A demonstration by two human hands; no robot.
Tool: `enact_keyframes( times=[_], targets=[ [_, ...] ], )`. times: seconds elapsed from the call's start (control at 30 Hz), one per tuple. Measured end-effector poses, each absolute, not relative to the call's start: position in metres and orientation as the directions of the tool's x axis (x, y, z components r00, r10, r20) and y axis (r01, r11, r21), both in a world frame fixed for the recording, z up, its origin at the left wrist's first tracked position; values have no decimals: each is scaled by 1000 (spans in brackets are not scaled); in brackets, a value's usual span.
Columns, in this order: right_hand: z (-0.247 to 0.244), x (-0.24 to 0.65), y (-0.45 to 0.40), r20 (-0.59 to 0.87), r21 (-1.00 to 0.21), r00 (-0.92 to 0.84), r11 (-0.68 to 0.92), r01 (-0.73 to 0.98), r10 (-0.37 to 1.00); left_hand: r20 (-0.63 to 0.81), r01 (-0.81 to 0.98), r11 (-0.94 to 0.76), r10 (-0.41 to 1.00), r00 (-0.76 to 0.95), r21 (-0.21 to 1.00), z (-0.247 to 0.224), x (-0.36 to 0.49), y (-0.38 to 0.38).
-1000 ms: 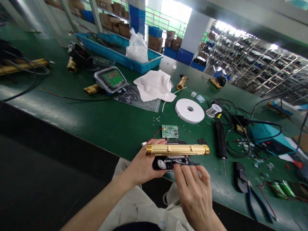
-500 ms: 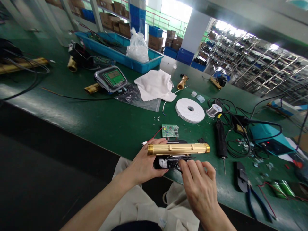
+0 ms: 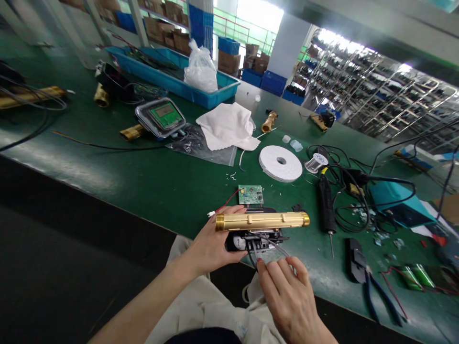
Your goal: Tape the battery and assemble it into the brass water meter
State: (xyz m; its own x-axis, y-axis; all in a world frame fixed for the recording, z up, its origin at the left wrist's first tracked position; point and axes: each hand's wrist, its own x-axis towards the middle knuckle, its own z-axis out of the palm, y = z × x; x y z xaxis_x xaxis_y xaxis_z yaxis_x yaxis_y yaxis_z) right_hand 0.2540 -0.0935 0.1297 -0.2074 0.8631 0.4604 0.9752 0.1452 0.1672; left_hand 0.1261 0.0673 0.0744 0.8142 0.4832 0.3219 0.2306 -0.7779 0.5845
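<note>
Head view, and from where I'm standing everything sits around the brass tube (image 3: 263,221), which is up in the person's grasp at the near edge of the green bench (image 3: 172,179). Well to the left of the tube lies another pipe (image 3: 32,98) with cables over it. Less far left, and beyond the tube, there's a clear-fronted display box (image 3: 165,117), and behind that a blue tray (image 3: 215,99) carrying a knotted plastic bag (image 3: 202,69).

Right at the tube's left end is the left hand (image 3: 211,243), clasped round a black case (image 3: 234,242) slung under the tube, fingers on the far side and thumb on the near side. Past the tube a white cloth (image 3: 229,126) lies crumpled. Just beyond the tube sits a small circuit board (image 3: 250,195) with a red wire. Grey and dark wires (image 3: 255,249) trail from the case below the tube, and there the right hand (image 3: 287,286) has thumb and forefinger pinched together on them.

A roll of white tape (image 3: 268,165) lies flat beyond the tube. To the tube's right come a solder spool (image 3: 316,163), a black screwdriver (image 3: 326,205), blue-handled pliers (image 3: 356,263) and green batteries (image 3: 423,276).
</note>
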Motion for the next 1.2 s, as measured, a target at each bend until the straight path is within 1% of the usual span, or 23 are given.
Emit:
enact_keyframes(
  times=[0.1,0.2,0.3,0.43,0.57,0.7,0.83,0.9,1.03,1.1,1.2],
  targets=[
    [122,250,-98,441,216,-227,143,966,868,303,223,-762,482,822,608,77,124,69],
    [116,248,-101,428,237,-226,133,962,875,248,205,-726,464,850,656,82,120,71],
    [116,249,-101,440,215,-212,127,968,873,183,219,-658,485,855,720,85,120,69],
    [121,250,-101,469,167,-194,129,977,862,173,261,-593,574,800,762,82,125,63],
    [120,253,-103,495,127,-159,110,986,854,142,291,-563,601,787,774,83,129,61],
    [106,255,-107,489,148,-168,108,983,856,126,317,-569,607,785,759,86,132,59],
    [91,251,-110,449,182,-80,-3,983,890,124,353,-577,628,768,736,85,135,54],
    [89,247,-110,457,141,-11,-60,988,889,128,352,-576,631,765,738,83,136,52],
    [95,241,-106,475,12,94,-114,993,875,134,326,-575,616,776,750,82,135,51],
    [100,240,-103,485,-12,122,-133,991,866,129,326,-573,613,780,752,82,134,52],
    [107,242,-101,491,6,95,-112,994,866,131,323,-579,607,784,749,81,133,53]
  ],
)
